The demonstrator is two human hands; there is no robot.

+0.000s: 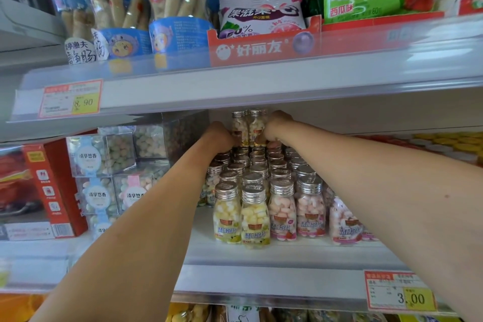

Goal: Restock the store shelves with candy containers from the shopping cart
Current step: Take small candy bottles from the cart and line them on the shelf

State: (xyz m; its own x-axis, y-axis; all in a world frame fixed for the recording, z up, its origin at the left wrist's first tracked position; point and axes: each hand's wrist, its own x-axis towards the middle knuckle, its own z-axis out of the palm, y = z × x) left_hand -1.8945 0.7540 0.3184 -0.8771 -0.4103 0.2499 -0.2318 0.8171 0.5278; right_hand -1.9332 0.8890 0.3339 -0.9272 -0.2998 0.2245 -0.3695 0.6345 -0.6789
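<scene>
I see two bare arms and nothing worn on them. The left forearm and the right forearm are uncovered skin from the wrists back to where my view cuts them off. The left hand and right hand are bare too. I see mostly their backs and knuckles, and the fingers are largely hidden beyond them. Well back from the right fingers, one small spot marks that forearm.

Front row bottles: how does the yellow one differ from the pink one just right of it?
The yellow bottle holds yellow and white tablets with a yellow-green label; the pink bottle holds pink and white tablets with a pink label. The yellow bottle stands nearer the shelf edge than the pink bottle. Both stand upright, clear, silver-capped.
</scene>
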